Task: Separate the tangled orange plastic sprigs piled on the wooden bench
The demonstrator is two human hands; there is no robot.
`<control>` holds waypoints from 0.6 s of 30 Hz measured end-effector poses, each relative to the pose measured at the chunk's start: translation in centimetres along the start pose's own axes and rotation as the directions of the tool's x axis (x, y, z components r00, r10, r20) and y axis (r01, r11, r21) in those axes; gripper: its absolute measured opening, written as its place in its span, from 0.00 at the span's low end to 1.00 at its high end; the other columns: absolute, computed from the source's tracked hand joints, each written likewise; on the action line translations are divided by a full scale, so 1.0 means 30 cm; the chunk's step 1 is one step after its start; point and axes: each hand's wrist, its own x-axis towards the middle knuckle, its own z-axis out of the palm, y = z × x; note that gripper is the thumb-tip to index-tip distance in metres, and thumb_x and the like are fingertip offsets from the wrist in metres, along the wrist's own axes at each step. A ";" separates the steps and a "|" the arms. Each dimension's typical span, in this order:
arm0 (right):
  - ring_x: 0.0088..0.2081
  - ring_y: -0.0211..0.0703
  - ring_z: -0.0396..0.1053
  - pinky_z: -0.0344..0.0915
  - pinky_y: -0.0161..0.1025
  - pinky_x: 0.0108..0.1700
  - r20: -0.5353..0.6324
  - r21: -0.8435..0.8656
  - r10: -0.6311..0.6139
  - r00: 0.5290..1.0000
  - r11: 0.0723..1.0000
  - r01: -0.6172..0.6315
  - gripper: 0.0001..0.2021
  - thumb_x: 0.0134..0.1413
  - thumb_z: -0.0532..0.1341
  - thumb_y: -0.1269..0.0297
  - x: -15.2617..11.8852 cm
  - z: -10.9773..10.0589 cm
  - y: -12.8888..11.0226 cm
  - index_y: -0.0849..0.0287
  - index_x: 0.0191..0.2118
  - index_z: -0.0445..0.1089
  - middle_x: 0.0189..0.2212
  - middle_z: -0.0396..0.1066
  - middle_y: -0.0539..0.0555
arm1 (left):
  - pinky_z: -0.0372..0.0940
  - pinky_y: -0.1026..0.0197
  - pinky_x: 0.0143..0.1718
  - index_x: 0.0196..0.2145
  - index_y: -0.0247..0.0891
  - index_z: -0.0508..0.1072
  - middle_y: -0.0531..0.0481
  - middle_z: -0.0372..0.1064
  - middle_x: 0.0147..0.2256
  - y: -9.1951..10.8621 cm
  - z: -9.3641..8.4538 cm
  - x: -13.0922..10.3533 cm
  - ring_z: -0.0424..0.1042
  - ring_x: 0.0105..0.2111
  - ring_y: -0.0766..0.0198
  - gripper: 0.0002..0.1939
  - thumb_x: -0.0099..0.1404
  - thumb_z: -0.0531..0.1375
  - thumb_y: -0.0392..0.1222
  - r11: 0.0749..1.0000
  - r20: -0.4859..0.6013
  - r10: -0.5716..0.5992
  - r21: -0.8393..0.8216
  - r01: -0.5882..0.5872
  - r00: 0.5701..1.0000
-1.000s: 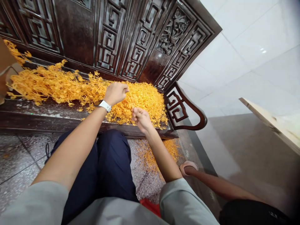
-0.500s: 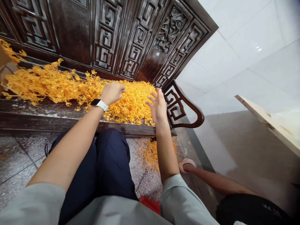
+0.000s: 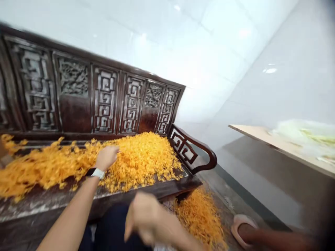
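Observation:
A long heap of yellow-orange, branching, flower-like pieces (image 3: 146,157) covers much of the dark wooden bench seat (image 3: 167,186). My left hand (image 3: 107,157), with a watch on its wrist, is at the front of the heap's middle. Its fingers are curled, and what they hold, if anything, is hidden. My right hand (image 3: 148,214) is in front of the seat edge, above my knees, apart from the heap. Motion smears it, and its fingers point downward, so its grip does not show clearly.
Orange strands (image 3: 201,216) lie piled on the floor by the bench's right end. The bench has a carved backrest (image 3: 75,115) and a curved armrest (image 3: 206,153). At right are a wooden board (image 3: 251,134) bearing a pale plastic bag and another person's foot (image 3: 243,230).
My right hand has moved from the heap's right end back toward my body. My left hand stays by the heap. The view has tilted up, showing more wall.

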 end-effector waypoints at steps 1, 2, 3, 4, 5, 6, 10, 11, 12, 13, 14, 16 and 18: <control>0.31 0.51 0.73 0.67 0.48 0.29 0.043 0.029 -0.044 0.998 0.999 0.043 0.07 0.58 0.70 0.58 -0.022 0.023 -0.019 0.36 0.28 0.81 0.29 0.74 0.50 | 0.62 0.54 0.33 0.31 0.41 0.80 0.36 0.82 0.35 -0.033 0.008 0.003 0.82 0.38 0.42 0.15 0.73 0.56 0.38 1.000 -0.010 -0.021 0.016 0.021 1.000; 0.30 0.48 0.73 0.68 0.45 0.28 0.092 0.082 -0.078 0.993 0.994 0.071 0.05 0.57 0.72 0.55 -0.035 0.022 -0.042 0.37 0.30 0.82 0.29 0.76 0.50 | 0.61 0.54 0.33 0.31 0.42 0.79 0.37 0.82 0.34 -0.058 0.011 0.006 0.82 0.37 0.42 0.16 0.74 0.55 0.39 0.999 -0.009 -0.032 0.026 0.032 0.999; 0.28 0.45 0.74 0.68 0.43 0.28 0.067 0.139 -0.078 0.995 0.988 0.068 0.03 0.56 0.74 0.53 -0.037 -0.003 -0.066 0.39 0.32 0.84 0.30 0.77 0.50 | 0.60 0.54 0.33 0.32 0.42 0.78 0.37 0.82 0.34 -0.070 0.006 0.010 0.81 0.37 0.43 0.18 0.76 0.53 0.41 0.998 -0.006 -0.047 0.031 0.047 0.999; 0.28 0.42 0.74 0.70 0.40 0.29 0.034 0.213 -0.086 0.996 0.974 0.077 0.06 0.58 0.74 0.50 -0.030 -0.050 -0.083 0.43 0.35 0.85 0.30 0.78 0.51 | 0.60 0.54 0.34 0.34 0.42 0.79 0.38 0.82 0.35 -0.069 -0.003 0.017 0.81 0.37 0.44 0.20 0.78 0.50 0.43 0.998 -0.006 -0.062 0.022 0.062 0.998; 0.31 0.42 0.74 0.72 0.39 0.32 -0.042 0.340 -0.001 0.999 0.940 0.015 0.11 0.56 0.76 0.48 -0.017 -0.111 -0.085 0.49 0.37 0.85 0.31 0.79 0.54 | 0.60 0.54 0.35 0.37 0.42 0.78 0.39 0.81 0.35 -0.056 -0.015 0.027 0.80 0.38 0.45 0.22 0.80 0.47 0.46 0.997 -0.012 -0.079 0.003 0.079 0.997; 0.33 0.43 0.74 0.73 0.39 0.35 -0.257 0.456 0.171 0.951 0.889 -0.037 0.16 0.52 0.78 0.45 0.000 -0.176 -0.068 0.52 0.36 0.84 0.33 0.79 0.55 | 0.60 0.55 0.36 0.39 0.41 0.78 0.39 0.80 0.35 -0.034 -0.027 0.042 0.79 0.38 0.46 0.22 0.81 0.47 0.49 0.991 -0.057 -0.115 -0.072 0.111 0.992; 0.37 0.43 0.71 0.73 0.39 0.37 -0.522 0.783 0.633 0.572 0.622 0.026 0.29 0.57 0.67 0.30 0.052 -0.266 0.111 0.53 0.44 0.79 0.45 0.78 0.58 | 0.59 0.58 0.35 0.39 0.39 0.78 0.46 0.75 0.32 0.090 -0.061 0.111 0.70 0.32 0.58 0.15 0.79 0.56 0.49 0.875 -0.304 -0.220 -0.482 0.050 0.927; 0.36 0.43 0.71 0.72 0.39 0.36 -0.484 0.834 0.712 0.509 0.552 0.022 0.30 0.55 0.68 0.31 0.056 -0.233 0.147 0.55 0.45 0.79 0.46 0.78 0.59 | 0.58 0.60 0.32 0.37 0.39 0.77 0.48 0.73 0.30 0.121 -0.069 0.119 0.67 0.29 0.61 0.15 0.78 0.58 0.48 0.801 -0.336 -0.256 -0.599 0.003 0.906; 0.35 0.43 0.70 0.70 0.39 0.35 -0.446 0.858 0.755 0.480 0.513 -0.011 0.29 0.54 0.69 0.34 0.057 -0.186 0.172 0.56 0.47 0.79 0.47 0.78 0.60 | 0.55 0.61 0.29 0.35 0.39 0.77 0.50 0.69 0.27 0.150 -0.079 0.122 0.63 0.26 0.64 0.15 0.78 0.60 0.49 0.698 -0.353 -0.301 -0.714 -0.048 0.886; 0.35 0.42 0.69 0.69 0.38 0.35 -0.433 0.846 0.760 0.485 0.528 -0.070 0.28 0.54 0.70 0.37 0.057 -0.133 0.185 0.57 0.49 0.80 0.47 0.78 0.59 | 0.52 0.63 0.25 0.34 0.39 0.76 0.52 0.65 0.25 0.176 -0.091 0.121 0.59 0.23 0.67 0.16 0.78 0.62 0.50 0.563 -0.338 -0.346 -0.821 -0.095 0.875; 0.36 0.42 0.69 0.68 0.39 0.36 -0.452 0.799 0.738 0.501 0.585 -0.141 0.28 0.54 0.71 0.41 0.058 -0.082 0.189 0.57 0.51 0.79 0.47 0.77 0.59 | 0.50 0.64 0.22 0.33 0.39 0.76 0.54 0.62 0.23 0.199 -0.104 0.115 0.55 0.20 0.69 0.16 0.77 0.64 0.51 0.398 -0.284 -0.373 -0.909 -0.124 0.883; 0.43 0.47 0.72 0.71 0.43 0.43 -0.569 0.588 0.623 0.537 0.765 -0.265 0.30 0.54 0.72 0.45 0.070 -0.006 0.183 0.57 0.58 0.77 0.52 0.76 0.61 | 0.47 0.66 0.19 0.33 0.40 0.74 0.57 0.57 0.21 0.233 -0.133 0.098 0.49 0.17 0.72 0.17 0.77 0.66 0.51 0.033 -0.107 -0.355 -0.994 -0.101 0.929; 0.57 0.56 0.71 0.72 0.52 0.58 -0.693 0.293 0.442 0.570 0.895 -0.337 0.43 0.54 0.73 0.43 0.098 0.022 0.175 0.55 0.71 0.66 0.64 0.69 0.65 | 0.47 0.68 0.17 0.33 0.40 0.73 0.59 0.56 0.21 0.251 -0.158 0.084 0.46 0.15 0.74 0.16 0.80 0.64 0.48 -0.256 0.061 -0.265 -0.967 -0.009 0.962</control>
